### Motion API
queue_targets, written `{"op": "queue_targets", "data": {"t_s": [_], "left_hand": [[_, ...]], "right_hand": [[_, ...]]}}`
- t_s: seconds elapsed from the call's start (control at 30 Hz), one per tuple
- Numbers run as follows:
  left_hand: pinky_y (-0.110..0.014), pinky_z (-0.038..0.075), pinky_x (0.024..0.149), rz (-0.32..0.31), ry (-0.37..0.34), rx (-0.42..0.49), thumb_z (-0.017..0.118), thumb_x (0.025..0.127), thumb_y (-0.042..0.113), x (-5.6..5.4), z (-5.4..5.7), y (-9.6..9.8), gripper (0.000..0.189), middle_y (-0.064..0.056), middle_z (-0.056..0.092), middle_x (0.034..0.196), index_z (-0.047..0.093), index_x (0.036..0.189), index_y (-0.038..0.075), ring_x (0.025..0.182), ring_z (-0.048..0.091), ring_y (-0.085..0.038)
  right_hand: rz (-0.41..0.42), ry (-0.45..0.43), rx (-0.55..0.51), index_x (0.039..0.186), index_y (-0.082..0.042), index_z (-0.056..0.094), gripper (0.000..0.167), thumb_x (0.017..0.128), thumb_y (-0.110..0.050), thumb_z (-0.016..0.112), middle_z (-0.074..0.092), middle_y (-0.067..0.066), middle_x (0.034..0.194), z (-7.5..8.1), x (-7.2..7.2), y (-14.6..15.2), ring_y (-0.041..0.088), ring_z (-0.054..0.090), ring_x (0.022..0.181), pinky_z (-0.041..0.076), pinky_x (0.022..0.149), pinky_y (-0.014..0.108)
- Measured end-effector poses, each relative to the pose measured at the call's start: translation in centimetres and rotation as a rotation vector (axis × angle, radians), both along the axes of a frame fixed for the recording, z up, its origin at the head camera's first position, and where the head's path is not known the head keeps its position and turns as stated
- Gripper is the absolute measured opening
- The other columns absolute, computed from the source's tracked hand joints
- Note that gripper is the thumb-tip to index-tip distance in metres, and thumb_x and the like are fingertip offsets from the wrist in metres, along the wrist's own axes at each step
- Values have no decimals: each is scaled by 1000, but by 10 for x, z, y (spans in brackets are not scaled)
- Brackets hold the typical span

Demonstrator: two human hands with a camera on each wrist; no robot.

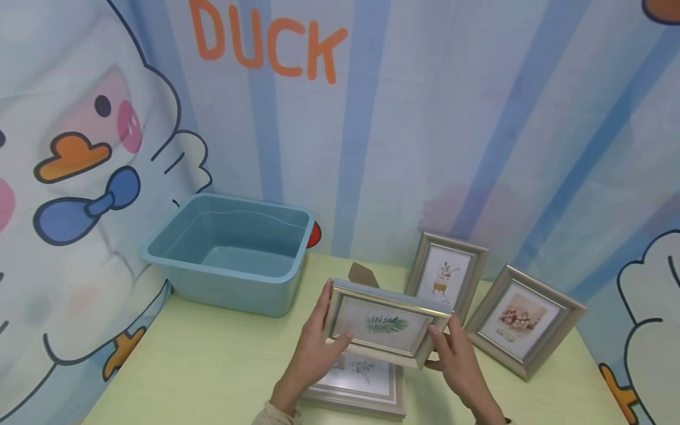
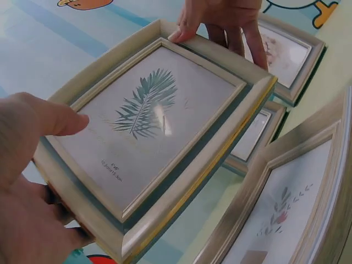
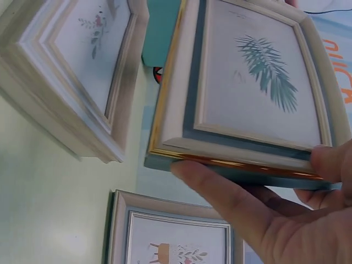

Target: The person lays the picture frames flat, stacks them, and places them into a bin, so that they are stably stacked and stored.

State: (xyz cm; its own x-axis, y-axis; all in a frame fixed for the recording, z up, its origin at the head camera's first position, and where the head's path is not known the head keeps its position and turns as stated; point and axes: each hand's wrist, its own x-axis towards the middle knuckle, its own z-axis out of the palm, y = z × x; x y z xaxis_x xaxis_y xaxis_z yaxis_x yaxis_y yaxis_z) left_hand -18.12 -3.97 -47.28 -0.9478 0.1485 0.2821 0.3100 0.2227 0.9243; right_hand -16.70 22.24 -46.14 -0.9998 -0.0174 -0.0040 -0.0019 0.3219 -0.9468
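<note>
So both hands are gripping the fern-print frame [image 1: 386, 326] right now, left hand [image 1: 313, 354] pinching one short end with its thumb over the front, right hand [image 1: 459, 363] clutching the other. They're holding it tilted above the table [image 1: 212, 360], partly covering another frame [image 1: 372, 373] that's lying below. The potted-plant frame [image 1: 445, 274] and blossom frame [image 1: 520, 319] are standing off to the right, and a blue tub [image 1: 239, 295] is sitting back left.
</note>
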Motion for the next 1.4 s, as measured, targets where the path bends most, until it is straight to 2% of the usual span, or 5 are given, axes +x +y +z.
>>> {"op": "queue_targets", "data": {"t_s": [0.43, 0.7, 1.0, 1.27, 1.4], "left_hand": [[-59, 15, 123, -49, -1, 117, 86, 78, 17, -8, 5, -7, 111, -1, 20, 168, 12, 159, 39, 156, 13, -26], [-32, 26, 124, -190, 113, 102, 90, 72, 14, -13, 4, -18, 122, 1, 19, 168, 8, 161, 33, 154, 19, -17], [-29, 25, 124, -296, 242, 110, 91, 67, 5, -14, 2, -23, 128, -3, 15, 169, 7, 162, 20, 155, 19, -14], [-33, 12, 124, -315, 296, 78, 93, 65, 7, -6, 5, -18, 134, -9, 10, 170, 0, 161, 11, 156, 15, -17], [-32, 26, 120, -301, 278, 71, 93, 66, 11, -1, 8, -17, 130, -6, 12, 170, 5, 162, 13, 146, 36, -17]], "right_hand": [[-15, 234, 104, 139, -1, 38, 36, 108, -19, 42, 57, 41, 127, -22, 14, -9, 54, 63, 111, 63, 76, 35], [-72, 383, 143, 123, 0, 48, 20, 105, -8, 47, 69, 25, 113, -36, 19, -13, 42, 69, 102, 63, 77, 34], [-142, 633, 218, 116, -1, 55, 23, 94, 9, 56, 73, 10, 112, -48, 15, -11, -11, 59, 110, 50, 81, 11], [-85, 841, 119, 115, 11, 50, 23, 93, 17, 48, 69, 18, 118, -57, 11, -7, -3, 61, 117, 46, 93, 7], [-50, 926, 36, 114, 16, 48, 23, 92, 20, 46, 69, 15, 123, -61, 8, -6, 3, 62, 119, 48, 93, 9]]}}
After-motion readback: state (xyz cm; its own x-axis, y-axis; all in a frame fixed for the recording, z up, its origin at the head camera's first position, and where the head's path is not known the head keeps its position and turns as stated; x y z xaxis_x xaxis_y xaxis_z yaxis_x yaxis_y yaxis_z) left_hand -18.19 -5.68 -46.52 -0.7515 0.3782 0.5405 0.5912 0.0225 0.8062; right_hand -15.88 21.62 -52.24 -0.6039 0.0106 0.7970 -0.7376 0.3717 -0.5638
